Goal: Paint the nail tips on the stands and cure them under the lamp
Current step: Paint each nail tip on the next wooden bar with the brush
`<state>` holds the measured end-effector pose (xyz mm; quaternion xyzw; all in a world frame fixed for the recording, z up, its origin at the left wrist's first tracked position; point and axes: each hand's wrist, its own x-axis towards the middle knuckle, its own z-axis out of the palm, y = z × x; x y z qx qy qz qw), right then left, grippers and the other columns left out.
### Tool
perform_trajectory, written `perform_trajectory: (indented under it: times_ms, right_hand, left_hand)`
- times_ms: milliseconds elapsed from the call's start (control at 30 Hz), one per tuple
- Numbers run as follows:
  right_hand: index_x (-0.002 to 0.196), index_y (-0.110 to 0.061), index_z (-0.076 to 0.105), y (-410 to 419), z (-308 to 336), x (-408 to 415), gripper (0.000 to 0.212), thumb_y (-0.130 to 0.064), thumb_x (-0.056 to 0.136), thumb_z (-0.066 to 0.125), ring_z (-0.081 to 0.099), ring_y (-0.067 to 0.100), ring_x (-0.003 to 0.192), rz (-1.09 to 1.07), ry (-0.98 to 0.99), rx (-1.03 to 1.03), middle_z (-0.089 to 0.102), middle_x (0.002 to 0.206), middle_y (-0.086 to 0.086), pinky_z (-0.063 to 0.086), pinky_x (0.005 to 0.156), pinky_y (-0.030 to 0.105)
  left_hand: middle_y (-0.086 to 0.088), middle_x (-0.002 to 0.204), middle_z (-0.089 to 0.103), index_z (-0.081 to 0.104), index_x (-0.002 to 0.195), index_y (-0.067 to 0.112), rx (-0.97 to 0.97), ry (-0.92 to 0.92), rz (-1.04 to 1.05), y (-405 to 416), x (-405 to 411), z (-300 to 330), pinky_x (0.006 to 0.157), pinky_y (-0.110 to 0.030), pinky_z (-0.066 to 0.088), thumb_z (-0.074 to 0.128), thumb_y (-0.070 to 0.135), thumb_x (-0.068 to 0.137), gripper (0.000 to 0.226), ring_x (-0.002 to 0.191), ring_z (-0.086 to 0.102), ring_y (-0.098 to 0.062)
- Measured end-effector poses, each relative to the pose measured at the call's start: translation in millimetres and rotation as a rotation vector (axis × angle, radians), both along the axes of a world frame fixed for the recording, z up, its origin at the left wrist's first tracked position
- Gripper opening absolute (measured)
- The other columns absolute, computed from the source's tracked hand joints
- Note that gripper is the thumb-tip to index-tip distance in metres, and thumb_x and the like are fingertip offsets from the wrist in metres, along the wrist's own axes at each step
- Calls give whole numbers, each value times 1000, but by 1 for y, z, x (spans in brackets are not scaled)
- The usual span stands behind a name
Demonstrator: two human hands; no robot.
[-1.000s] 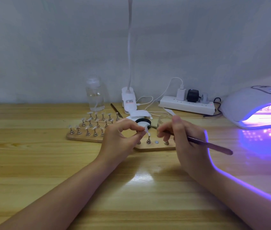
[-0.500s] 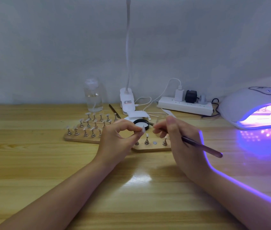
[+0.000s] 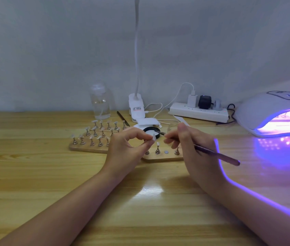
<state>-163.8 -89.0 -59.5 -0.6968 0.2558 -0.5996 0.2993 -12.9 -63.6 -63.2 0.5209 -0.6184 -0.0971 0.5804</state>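
Observation:
My left hand (image 3: 128, 144) pinches a small stand with a white nail tip (image 3: 153, 137) between thumb and fingers, lifted above the near wooden board (image 3: 162, 157). My right hand (image 3: 192, 144) grips a purple-handled brush (image 3: 217, 154); its bristle end points left toward the held tip, over a black jar of white gel (image 3: 151, 131). On the near board stand a tipped stand (image 3: 157, 148) and two others, beside a bare round magnet (image 3: 166, 151). A longer board (image 3: 87, 148) at the left carries several tipped stands. The curing lamp (image 3: 273, 114) glows violet at the right.
At the back stand a clear bottle (image 3: 100, 102), a white clip-on desk lamp (image 3: 136, 107) with a tall neck, a power strip (image 3: 199, 112) with plugs and cables, and a thin dark tool (image 3: 122, 118). Violet light spills over the wooden table (image 3: 34, 174) at the right.
Both hands have stayed close together over the near board; the brush end has kept to the held nail tip with only small shifts. The view has moved slightly.

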Motion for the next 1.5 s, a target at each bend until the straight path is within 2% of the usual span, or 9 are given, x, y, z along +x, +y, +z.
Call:
perform_trajectory:
  times_ms: [400,567,700,933,1133,1200,1267,1400,1500]
  right_hand:
    - [58,-18,66,1,-2,1,47,-46,85,40,59,6,48,53,-59,53,64,53,-3,44,52,16]
    - [64,-20,68,-1,-1,3,37,-34,90,45,60,6,55,23,-7,38,67,60,-2,45,55,15]
    - [52,-23,67,2,-1,0,46,-48,85,45,55,10,44,44,-75,64,60,49,4,42,51,15]
    - [93,-31,61,-2,0,-3,12,-31,89,50,64,4,73,-5,37,-6,69,78,-9,51,64,22]
    - [65,-13,66,-3,-1,-2,31,-32,86,52,56,5,61,-71,100,-223,62,62,-7,45,58,16]
    - [65,-21,65,-4,-1,0,31,-36,87,48,58,6,63,-76,76,-176,63,66,-6,49,57,24]
    - [69,-29,63,-4,-2,1,28,-38,88,45,60,2,68,-79,108,-180,63,66,-9,49,59,20]
    - [62,-23,65,-2,-5,-2,38,-35,90,42,58,-4,56,-11,100,-170,59,55,-17,41,57,7]
    - [63,-20,67,-4,-4,-1,40,-35,89,41,59,-4,60,-46,70,-173,60,58,-19,42,58,9]
  left_hand:
    - [-3,75,67,69,71,19,-2,27,-2,0,0,0,66,-4,41,76,4,70,16,76,61,-7]
    - [-5,75,66,70,72,15,-5,39,-20,-1,0,-1,63,-3,41,75,3,70,14,75,59,-4]
    - [-3,75,67,69,69,21,-6,47,-3,-1,0,-1,64,-2,40,76,4,69,18,77,59,-3]
    - [8,73,66,66,68,28,-9,33,9,0,1,0,71,-5,39,76,6,70,24,74,60,-1]
    - [6,73,66,67,69,26,-6,25,7,-2,1,0,72,-5,38,76,6,70,22,76,59,-4]
    - [5,74,66,67,69,25,-8,18,1,-2,1,0,72,-6,39,76,6,70,21,76,59,-5]
    - [4,73,67,67,69,26,-14,22,-3,-2,1,0,72,-7,40,76,6,69,22,76,60,-6]
    - [2,74,67,68,70,23,-16,23,-3,-3,1,-1,71,-6,38,76,5,69,20,76,60,-7]
    - [3,74,66,68,70,22,-17,26,-18,-4,1,-2,71,-6,38,76,4,70,20,76,59,-6]
